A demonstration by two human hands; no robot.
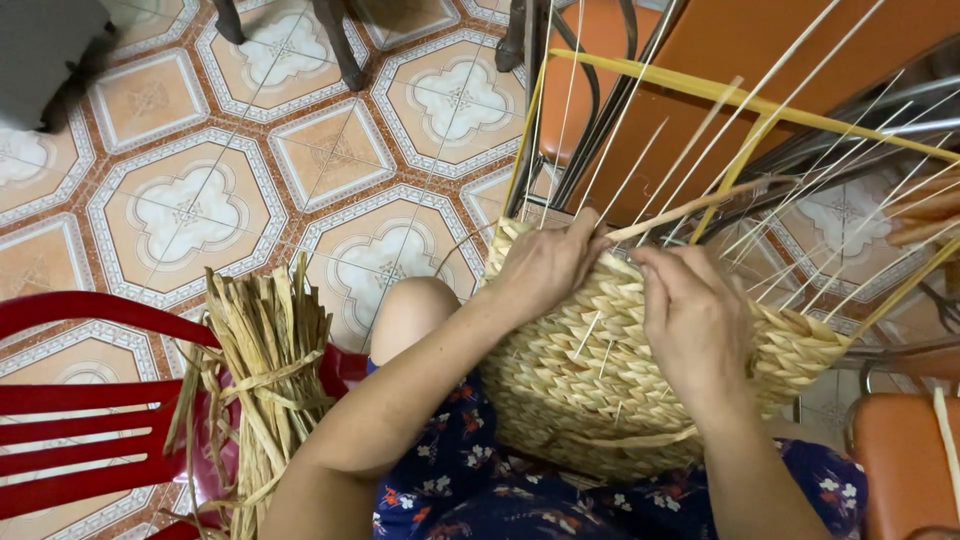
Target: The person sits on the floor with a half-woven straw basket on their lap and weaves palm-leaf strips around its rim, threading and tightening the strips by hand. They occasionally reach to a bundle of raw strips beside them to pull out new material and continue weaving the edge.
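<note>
Here both hands weave a straw basket.

Single head-worn view, steeply downward, close over lap and tiled floor.

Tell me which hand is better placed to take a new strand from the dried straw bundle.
Probably the left hand: the tied dried straw bundle lies on the red plastic chair at its side. The right hand is farther, on the woven straw basket.
</note>
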